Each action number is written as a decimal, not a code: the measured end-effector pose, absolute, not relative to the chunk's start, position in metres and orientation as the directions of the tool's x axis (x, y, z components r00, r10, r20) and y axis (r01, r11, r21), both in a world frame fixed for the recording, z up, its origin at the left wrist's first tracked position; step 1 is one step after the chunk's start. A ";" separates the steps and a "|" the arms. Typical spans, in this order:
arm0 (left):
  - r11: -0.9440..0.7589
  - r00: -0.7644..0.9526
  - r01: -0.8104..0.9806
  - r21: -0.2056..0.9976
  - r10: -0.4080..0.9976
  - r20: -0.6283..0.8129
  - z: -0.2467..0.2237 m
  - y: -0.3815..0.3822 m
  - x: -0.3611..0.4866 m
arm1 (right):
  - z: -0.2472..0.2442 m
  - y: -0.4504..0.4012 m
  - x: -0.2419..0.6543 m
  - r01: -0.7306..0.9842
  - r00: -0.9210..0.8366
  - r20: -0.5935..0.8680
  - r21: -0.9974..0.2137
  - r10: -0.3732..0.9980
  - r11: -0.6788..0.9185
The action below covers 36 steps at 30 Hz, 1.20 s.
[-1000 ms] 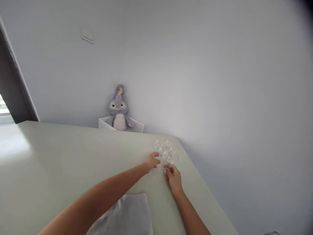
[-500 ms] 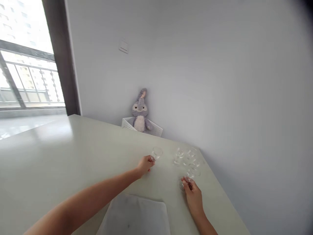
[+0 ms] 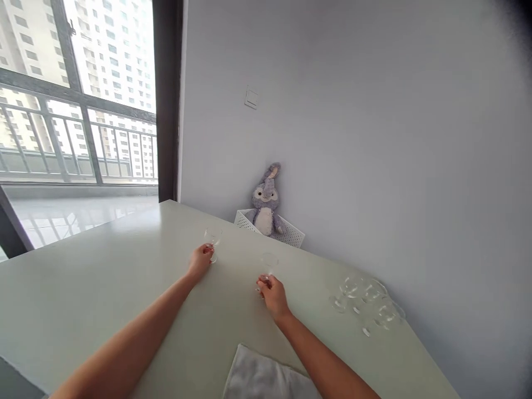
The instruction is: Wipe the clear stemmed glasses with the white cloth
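My left hand (image 3: pixel 201 260) is closed round the stem of a clear stemmed glass (image 3: pixel 213 235), which stands upright near the far edge of the pale tabletop (image 3: pixel 166 327). To its right, my right hand (image 3: pixel 272 295) grips a second clear stemmed glass (image 3: pixel 270 260) low down, its bowl facing up. Whether this second base touches the table is hard to make out. Several more clear glasses (image 3: pixel 366 296) stand close together at the right, beside the wall, apart from both hands.
A grey cloth (image 3: pixel 266 377) lies at the near edge, partly under my right forearm. Behind the table's far edge, a plush rabbit (image 3: pixel 265 205) sits in a white perforated basket (image 3: pixel 293 235). A grey wall (image 3: pixel 374 166) runs along the right; a window (image 3: pixel 83 111) is at left.
Both hands have moved left across the table, each with a stemmed glass. The right hand's glass has left the group by the wall. The view has turned left.
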<state>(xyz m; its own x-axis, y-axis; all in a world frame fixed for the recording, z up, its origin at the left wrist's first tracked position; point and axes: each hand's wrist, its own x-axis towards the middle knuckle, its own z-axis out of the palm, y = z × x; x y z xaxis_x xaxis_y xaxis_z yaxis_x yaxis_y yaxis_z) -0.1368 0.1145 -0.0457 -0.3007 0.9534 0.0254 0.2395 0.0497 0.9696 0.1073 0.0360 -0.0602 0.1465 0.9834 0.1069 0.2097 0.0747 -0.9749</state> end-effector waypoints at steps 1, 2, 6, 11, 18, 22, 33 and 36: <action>0.047 -0.316 0.241 0.969 0.948 0.032 -0.046 0.117 -0.142 | -0.061 0.046 0.093 0.203 0.130 0.103 -0.976 0.986 0.075; 0.045 -0.331 0.244 0.969 0.943 0.039 -0.047 0.119 -0.146 | -0.062 0.055 0.079 0.196 0.115 0.099 -0.978 0.988 0.075; 0.045 -0.385 0.272 0.961 0.920 0.066 -0.051 0.130 -0.158 | -0.059 0.089 0.031 0.165 0.072 0.074 -0.984 0.995 0.061; 0.041 -0.420 0.312 0.949 0.902 0.099 -0.060 0.139 -0.162 | -0.049 0.121 -0.011 0.125 0.058 0.046 -0.991 0.997 0.039; 0.038 -0.409 0.361 0.932 0.904 0.122 -0.064 0.143 -0.161 | -0.043 0.132 -0.022 0.073 0.034 0.015 -0.997 0.999 0.013; 0.040 -0.400 0.386 0.922 0.908 0.128 -0.064 0.142 -0.160 | -0.044 0.112 0.015 0.045 0.092 0.011 -0.999 0.996 0.007; 0.025 -0.334 0.415 0.909 0.934 0.127 -0.056 0.138 -0.154 | -0.060 -0.011 0.239 -0.050 0.734 -0.002 -0.997 0.679 0.052; 0.030 -0.344 0.412 0.911 0.931 0.125 -0.054 0.136 -0.153 | -0.063 -0.024 0.271 -0.099 0.819 -0.035 -0.992 0.572 0.081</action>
